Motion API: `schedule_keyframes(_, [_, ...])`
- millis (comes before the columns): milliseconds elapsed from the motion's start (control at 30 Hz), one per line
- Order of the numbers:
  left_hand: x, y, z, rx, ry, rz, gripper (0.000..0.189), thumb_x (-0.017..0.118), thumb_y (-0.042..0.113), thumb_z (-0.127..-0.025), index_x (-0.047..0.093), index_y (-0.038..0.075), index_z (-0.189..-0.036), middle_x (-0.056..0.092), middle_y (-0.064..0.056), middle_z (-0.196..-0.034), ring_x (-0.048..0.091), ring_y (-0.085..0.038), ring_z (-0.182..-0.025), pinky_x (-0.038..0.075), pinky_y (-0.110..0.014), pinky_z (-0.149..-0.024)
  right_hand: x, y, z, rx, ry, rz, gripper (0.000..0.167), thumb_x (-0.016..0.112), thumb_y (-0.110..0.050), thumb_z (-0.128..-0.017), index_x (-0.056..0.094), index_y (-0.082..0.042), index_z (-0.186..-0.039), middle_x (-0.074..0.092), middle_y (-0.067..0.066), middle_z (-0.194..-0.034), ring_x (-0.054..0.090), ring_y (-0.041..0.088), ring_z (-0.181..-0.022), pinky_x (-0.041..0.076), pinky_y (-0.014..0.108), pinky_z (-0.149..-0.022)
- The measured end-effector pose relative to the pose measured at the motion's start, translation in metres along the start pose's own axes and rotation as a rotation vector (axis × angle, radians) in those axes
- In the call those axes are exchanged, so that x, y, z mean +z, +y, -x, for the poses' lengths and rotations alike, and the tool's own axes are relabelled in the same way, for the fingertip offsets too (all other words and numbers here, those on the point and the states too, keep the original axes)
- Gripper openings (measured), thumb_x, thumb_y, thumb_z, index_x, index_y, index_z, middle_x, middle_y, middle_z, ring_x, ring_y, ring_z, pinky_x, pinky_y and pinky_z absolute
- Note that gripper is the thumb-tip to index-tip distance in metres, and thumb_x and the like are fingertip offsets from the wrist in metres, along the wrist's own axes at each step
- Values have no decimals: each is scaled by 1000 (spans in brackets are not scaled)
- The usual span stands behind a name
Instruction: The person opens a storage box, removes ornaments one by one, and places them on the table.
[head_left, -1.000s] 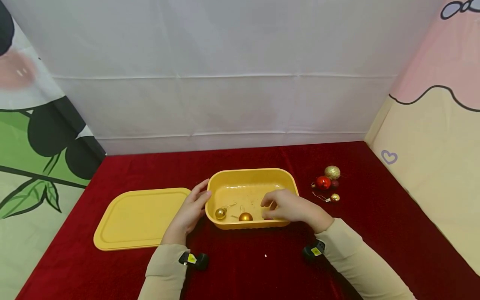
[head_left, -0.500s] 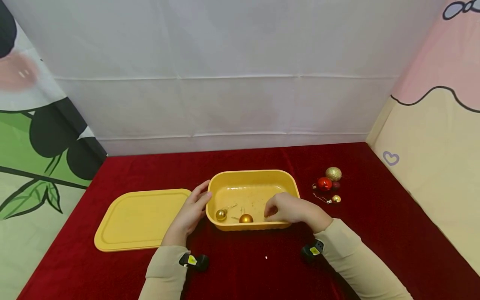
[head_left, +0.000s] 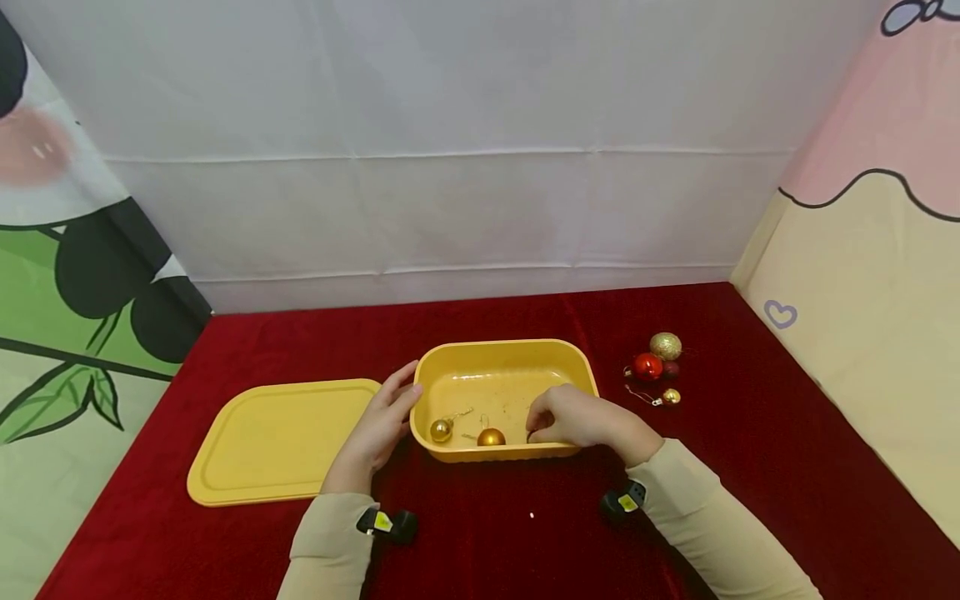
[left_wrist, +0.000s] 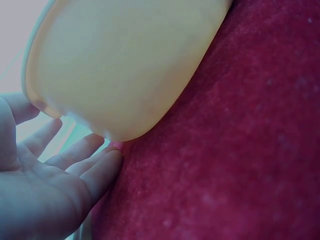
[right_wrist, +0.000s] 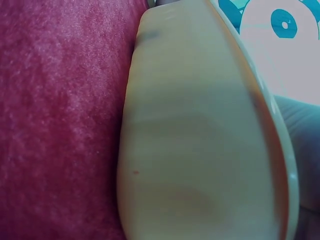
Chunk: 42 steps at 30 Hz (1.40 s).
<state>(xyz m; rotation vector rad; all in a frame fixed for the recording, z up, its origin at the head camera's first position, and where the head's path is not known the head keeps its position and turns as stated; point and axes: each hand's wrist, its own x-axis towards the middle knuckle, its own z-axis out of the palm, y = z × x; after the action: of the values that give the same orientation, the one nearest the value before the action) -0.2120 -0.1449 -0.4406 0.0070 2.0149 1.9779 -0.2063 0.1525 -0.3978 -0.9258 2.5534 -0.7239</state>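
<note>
A yellow plastic box (head_left: 510,353) sits on the red cloth, with two gold ornament balls inside: a shiny one (head_left: 441,430) at the left and a deeper gold one (head_left: 491,437) at the front wall. My left hand (head_left: 381,425) rests at the box's left end; in the left wrist view its spread fingers (left_wrist: 102,175) touch the outer wall and corner. Over the front rim, my right hand (head_left: 573,417) reaches into the box with bent fingers pointing down. A small dark bit shows at its fingertips; I cannot tell what they hold. In the right wrist view the box wall (right_wrist: 200,125) hides the fingers.
A yellow lid (head_left: 281,442) lies left of the box, partly behind the left hand. To the right are a glittery gold ball (head_left: 665,346), a red ball (head_left: 647,367), a dark red ball (head_left: 671,369) and a small gold ornament (head_left: 671,397). White fabric (head_left: 465,217) hangs behind.
The fingers of my right hand have drawn together and bent down inside the box. My left hand, the box, the lid and the ornaments in sight stay in place.
</note>
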Motion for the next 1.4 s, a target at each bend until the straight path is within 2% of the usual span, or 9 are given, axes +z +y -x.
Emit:
schedule_keyframes(300, [-1, 0, -1, 9, -5, 9, 53, 44, 30, -101, 24, 25, -149, 35, -15, -147, 42, -30, -131, 44, -41, -100, 1, 0, 2, 24, 68, -30, 4, 69, -17, -84, 70, -14, -85, 68, -8, -81, 60, 3, -77, 49, 21, -71])
schedule_keyframes(533, [-1, -1, -2, 14, -4, 10, 52, 44, 30, -101, 24, 25, -149, 35, -14, -148, 42, -30, -132, 44, -41, -100, 1, -1, 3, 13, 138, -55, 4, 69, -16, -83, 70, -14, -86, 67, -7, -81, 59, 5, -77, 48, 22, -70])
schedule_keyframes(800, [-2, -1, -2, 16, -1, 7, 52, 44, 30, -101, 25, 24, -149, 35, -14, -148, 42, -30, -132, 43, -42, -100, 2, 0, 3, 11, 182, -84, 6, 69, -16, -83, 70, -13, -89, 67, -7, -82, 59, 4, -76, 49, 21, -71])
schedule_keyframes(1000, [0, -1, 1, 12, -3, 17, 50, 43, 29, -102, 26, 24, -149, 37, -15, -147, 44, -31, -130, 45, -38, -97, 4, 0, 7, -2, 224, -119, 8, 68, -15, -84, 70, -12, -92, 67, -5, -86, 61, 5, -79, 50, 22, -72])
schedule_keyframes(1400, [1, -2, 1, 20, 8, 3, 50, 43, 28, -101, 26, 24, -148, 36, -16, -147, 42, -31, -131, 44, -41, -99, 6, -3, 17, -52, 427, -173, 13, 69, -13, -84, 68, -9, -96, 69, 1, -91, 65, 11, -83, 54, 27, -72])
